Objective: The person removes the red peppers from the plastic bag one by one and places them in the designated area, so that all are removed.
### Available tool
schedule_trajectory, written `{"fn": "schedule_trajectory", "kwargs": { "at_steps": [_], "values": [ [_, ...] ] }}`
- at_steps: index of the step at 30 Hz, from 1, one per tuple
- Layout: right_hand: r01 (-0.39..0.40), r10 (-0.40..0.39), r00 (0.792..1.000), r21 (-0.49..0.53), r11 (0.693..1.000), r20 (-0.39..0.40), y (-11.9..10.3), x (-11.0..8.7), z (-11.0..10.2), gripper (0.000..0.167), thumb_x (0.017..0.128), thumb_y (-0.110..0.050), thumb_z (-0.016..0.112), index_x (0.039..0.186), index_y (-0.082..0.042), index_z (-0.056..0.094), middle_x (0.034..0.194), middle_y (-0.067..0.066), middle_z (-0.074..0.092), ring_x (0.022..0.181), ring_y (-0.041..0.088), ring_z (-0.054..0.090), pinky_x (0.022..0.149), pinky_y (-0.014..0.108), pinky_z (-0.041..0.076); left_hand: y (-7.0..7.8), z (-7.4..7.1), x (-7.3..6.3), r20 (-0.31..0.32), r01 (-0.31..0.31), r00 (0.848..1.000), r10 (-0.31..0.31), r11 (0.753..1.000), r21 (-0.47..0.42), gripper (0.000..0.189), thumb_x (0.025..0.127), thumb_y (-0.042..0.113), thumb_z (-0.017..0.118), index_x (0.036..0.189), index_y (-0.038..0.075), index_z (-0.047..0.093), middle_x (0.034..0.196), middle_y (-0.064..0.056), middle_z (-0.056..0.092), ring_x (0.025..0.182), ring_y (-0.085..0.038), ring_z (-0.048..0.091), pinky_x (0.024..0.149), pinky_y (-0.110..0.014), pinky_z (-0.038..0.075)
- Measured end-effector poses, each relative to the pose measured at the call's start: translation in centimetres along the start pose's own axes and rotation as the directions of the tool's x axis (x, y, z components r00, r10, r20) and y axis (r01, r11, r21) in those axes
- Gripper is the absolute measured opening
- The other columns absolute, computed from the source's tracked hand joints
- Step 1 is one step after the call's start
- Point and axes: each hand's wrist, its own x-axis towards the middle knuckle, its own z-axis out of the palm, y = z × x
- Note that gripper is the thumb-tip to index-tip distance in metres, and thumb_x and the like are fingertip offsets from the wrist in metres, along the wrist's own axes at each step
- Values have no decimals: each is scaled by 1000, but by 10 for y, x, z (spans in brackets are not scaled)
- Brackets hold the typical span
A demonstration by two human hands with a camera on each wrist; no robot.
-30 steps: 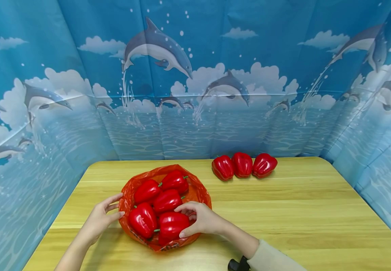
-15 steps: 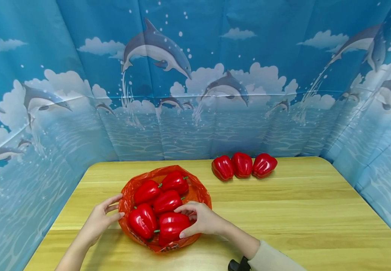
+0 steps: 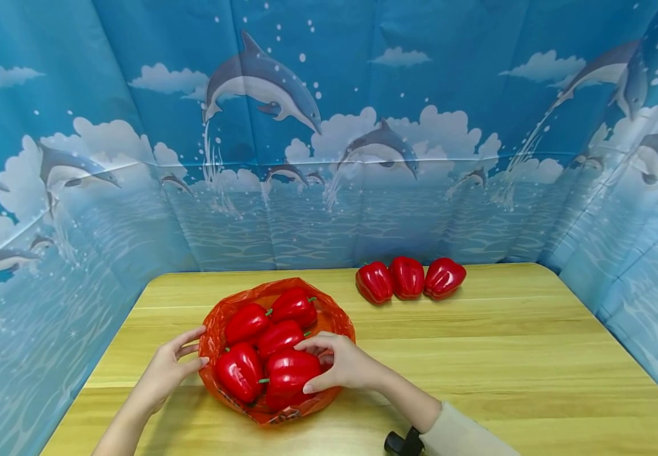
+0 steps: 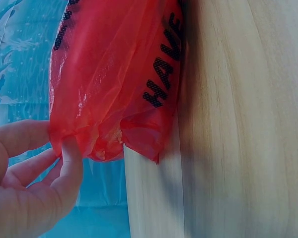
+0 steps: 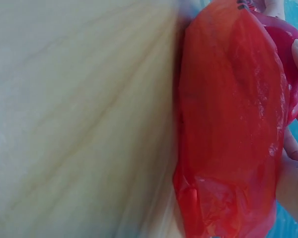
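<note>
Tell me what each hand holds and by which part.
Right hand: glossy red bell pepper, by its stemless end. Left hand: orange-red plastic bag, by its rim.

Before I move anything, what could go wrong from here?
The pepper in the right hand sits close among the other peppers, so lifting it might shift them. The left hand pinches the crinkled edge of the bag, so a sharp pull could tear or tip it. Three loose peppers lie near the back edge of the table; a bump might roll one off.
</note>
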Motion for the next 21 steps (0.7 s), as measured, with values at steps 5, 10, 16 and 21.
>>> {"fn": "schedule_trajectory", "kwargs": {
  "at_steps": [5,10,16,21],
  "values": [
    [0,0,1000,21,1000,-6,-2,0,-5,52,73,-14,80,121,-14,60,108,0,57,101,19,51,83,29,49,0,0,0,1,-1,1000,1,1000,-1,58,84,-6,60,137,-10,35,137,-28,39,120,-41,43,78,-26,51],
    [-4,5,1000,19,1000,-10,-4,-1,-10,51,74,-19,79,121,-17,60,109,0,57,102,20,51,84,30,49,-1,0,1,0,-2,1000,2,1000,-2,58,84,-7,60,137,-10,36,137,-28,39,119,-41,43,77,-25,51],
    [-8,9,1000,30,1000,-20,-9,-4,-13,51,74,-22,79,121,-19,60,110,0,57,103,21,51,84,31,49,-1,0,0,1,-5,1000,5,1000,3,58,84,-7,60,137,-10,36,137,-28,39,119,-41,43,77,-25,51],
    [3,-2,999,29,1000,-38,-12,-7,-17,52,75,-20,79,122,-14,59,111,3,57,104,21,51,85,31,49,-1,-1,0,5,-10,1000,10,1000,-2,58,84,-7,60,137,-10,36,137,-28,39,119,-41,43,77,-24,51]
  ]
}}
